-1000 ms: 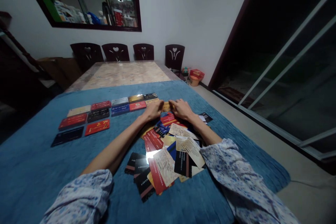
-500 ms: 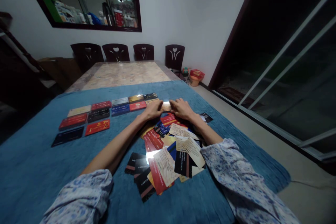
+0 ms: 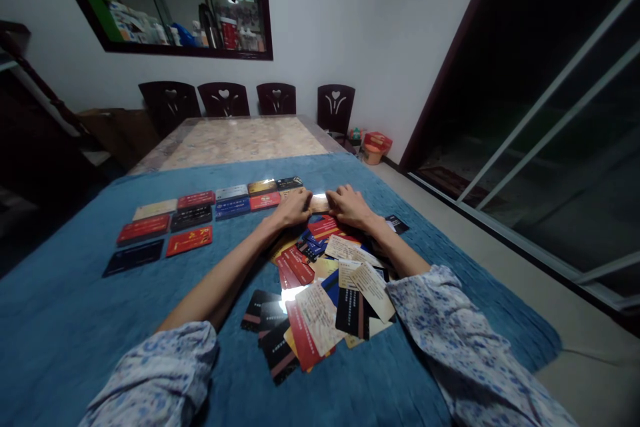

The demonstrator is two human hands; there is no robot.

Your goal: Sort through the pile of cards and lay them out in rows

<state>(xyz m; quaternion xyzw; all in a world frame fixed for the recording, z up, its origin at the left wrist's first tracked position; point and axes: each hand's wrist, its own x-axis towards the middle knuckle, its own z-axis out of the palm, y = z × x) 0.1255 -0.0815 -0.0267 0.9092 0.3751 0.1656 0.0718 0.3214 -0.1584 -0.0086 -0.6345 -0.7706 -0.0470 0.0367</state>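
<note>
Between my two hands a pale gold card (image 3: 319, 203) lies at the far side of the loose pile, its surface catching the light. My left hand (image 3: 294, 208) is closed with its fingertips on the card's left end. On the right end, my right hand (image 3: 349, 205) grips with curled fingers. Below my wrists spreads a heap of overlapping cards (image 3: 320, 320) in red, black, blue and cream. Left of my hands, several cards sit in neat rows, among them a red card (image 3: 190, 240), a dark blue card (image 3: 134, 257) and a blue card (image 3: 233, 207).
A blue cloth (image 3: 65, 307) covers the near part of the table; its marbled top (image 3: 250, 135) shows beyond. Dark chairs (image 3: 223, 100) stand along the far side. A black card (image 3: 397, 224) lies by my right forearm. Glass doors (image 3: 550, 127) are at right.
The whole view has shifted slightly, so everything sits a little further right. My hands keep the same hold on the pale gold card, and the cards lie as before.
</note>
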